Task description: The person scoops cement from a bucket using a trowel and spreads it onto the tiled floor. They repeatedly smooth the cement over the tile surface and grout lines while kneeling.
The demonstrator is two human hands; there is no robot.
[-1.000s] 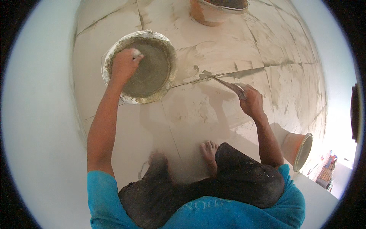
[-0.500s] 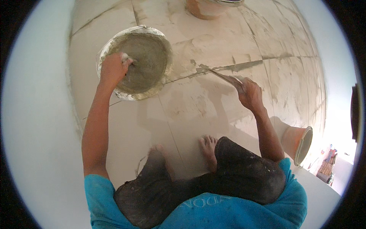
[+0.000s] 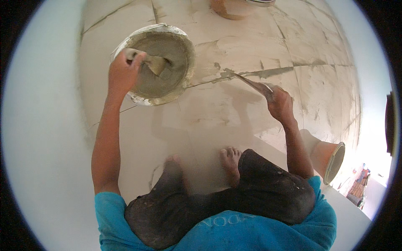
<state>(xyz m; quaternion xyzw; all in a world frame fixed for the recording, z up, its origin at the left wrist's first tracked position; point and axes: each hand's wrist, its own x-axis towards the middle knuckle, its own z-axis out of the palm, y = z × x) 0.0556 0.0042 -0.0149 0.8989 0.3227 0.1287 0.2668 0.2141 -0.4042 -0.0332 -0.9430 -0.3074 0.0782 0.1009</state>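
My left hand (image 3: 124,72) is closed round the handle of a putty knife (image 3: 156,65), its flat blade smeared with grey-green grout. That blade is over the wet grout (image 3: 165,85) inside a white bucket (image 3: 190,62) whose rim is crusted. To the right, my right hand (image 3: 279,103) grips a long, thin trowel (image 3: 253,85), seen nearly edge-on. Its far tip is down at the tile joint, beside a dab of wet grout (image 3: 226,73). A dark band of grout (image 3: 274,72) follows the joint to the right of it.
Large beige floor tiles (image 3: 201,113) spread around me, smeared with grout at the far side. An orange bucket (image 3: 326,159) lies or stands at the right, another orange container (image 3: 230,9) at the far edge. White walls (image 3: 46,125) flank the floor. My bare feet (image 3: 230,161) are close by.
My left hand has lifted a little, and the putty knife's blade has come out of the grout into sight. My right hand's trowel stays at the joint; the view has shifted slightly.
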